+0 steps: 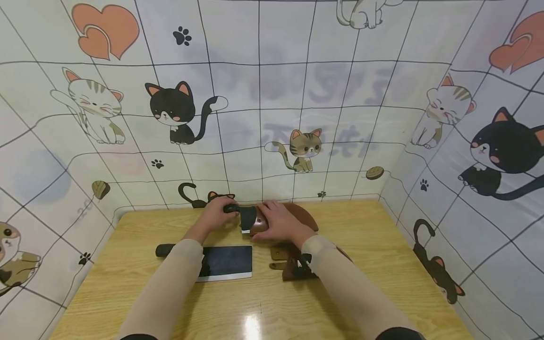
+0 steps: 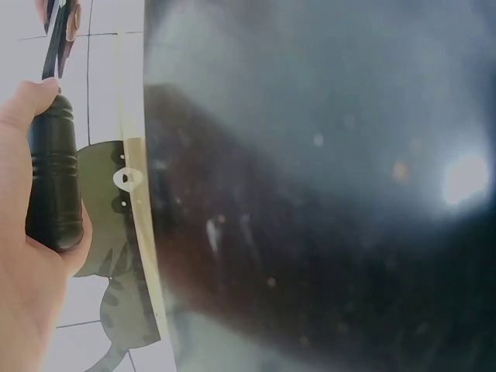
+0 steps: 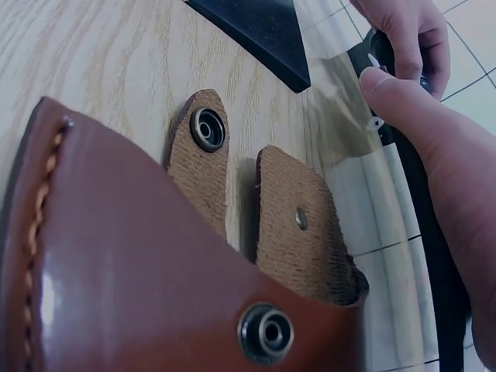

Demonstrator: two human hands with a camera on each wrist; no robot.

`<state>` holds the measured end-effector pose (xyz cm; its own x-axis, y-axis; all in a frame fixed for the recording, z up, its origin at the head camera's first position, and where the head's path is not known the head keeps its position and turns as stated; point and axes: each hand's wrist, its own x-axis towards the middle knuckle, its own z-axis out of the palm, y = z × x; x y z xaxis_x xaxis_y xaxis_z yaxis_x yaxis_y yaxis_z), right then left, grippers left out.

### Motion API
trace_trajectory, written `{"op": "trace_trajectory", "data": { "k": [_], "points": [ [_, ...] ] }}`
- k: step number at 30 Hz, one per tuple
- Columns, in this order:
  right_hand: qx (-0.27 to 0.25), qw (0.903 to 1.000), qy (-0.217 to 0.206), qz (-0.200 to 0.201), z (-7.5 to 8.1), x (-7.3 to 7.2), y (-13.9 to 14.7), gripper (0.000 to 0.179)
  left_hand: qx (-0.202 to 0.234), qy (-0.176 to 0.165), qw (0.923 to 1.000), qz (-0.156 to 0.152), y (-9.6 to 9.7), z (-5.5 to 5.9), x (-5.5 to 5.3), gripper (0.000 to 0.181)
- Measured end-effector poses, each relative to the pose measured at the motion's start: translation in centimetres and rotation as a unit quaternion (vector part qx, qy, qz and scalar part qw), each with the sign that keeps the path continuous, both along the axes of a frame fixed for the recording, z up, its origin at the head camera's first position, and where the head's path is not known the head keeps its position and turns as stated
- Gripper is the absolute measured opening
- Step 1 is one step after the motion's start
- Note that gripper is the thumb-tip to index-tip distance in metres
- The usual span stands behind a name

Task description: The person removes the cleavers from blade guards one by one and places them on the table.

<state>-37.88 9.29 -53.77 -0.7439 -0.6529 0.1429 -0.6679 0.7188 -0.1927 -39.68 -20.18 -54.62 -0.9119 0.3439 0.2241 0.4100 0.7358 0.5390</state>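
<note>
In the head view my left hand [image 1: 216, 215] holds the black handle [image 1: 231, 208] of a broad dark-bladed knife [image 1: 248, 218] near the back of the table. In the left wrist view that ribbed handle [image 2: 54, 174] lies within the curled left hand [image 2: 23, 201]. Part of the blade shows outside a brown leather sheath [image 1: 305, 218]; the rest is hidden. Across the sheath, my right hand [image 1: 280, 221] grips with its thumb on the near side. A second brown leather sheath [image 1: 293, 270] lies below the right forearm, its snap strap [image 3: 201, 155] unfastened in the right wrist view.
A dark cleaver [image 1: 231, 260] lies flat on the wooden table [image 1: 221, 311], partly under the left forearm, black handle [image 1: 165, 250] to the left. Cat-printed cloth walls [image 1: 238, 104] enclose the table's back and sides.
</note>
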Motion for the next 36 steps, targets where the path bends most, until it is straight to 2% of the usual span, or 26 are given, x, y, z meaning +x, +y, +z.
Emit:
{"op": "trace_trajectory", "data": {
  "k": [4,12,17,27,36],
  "points": [
    [0.013,0.9998,0.018,0.000,0.4,0.2,0.2,0.120,0.005,-0.003,1.0000,0.002,0.3,0.8,0.5,0.039],
    [0.038,0.9975,0.060,0.006,0.8,0.7,0.6,0.122,0.033,-0.002,0.9994,0.013,0.4,1.6,1.2,0.039],
    [0.033,0.9966,0.074,0.013,1.2,1.1,1.0,0.122,0.040,0.005,0.9991,0.012,0.8,2.5,2.0,0.038],
    [0.019,0.9980,0.059,0.010,2.3,2.1,1.7,0.124,0.030,0.027,0.9991,0.017,1.5,3.7,3.2,0.039],
    [0.014,0.9967,0.080,0.009,2.5,2.7,2.0,0.124,0.027,0.034,0.9989,0.016,1.7,3.9,3.6,0.041]
  ]
}}
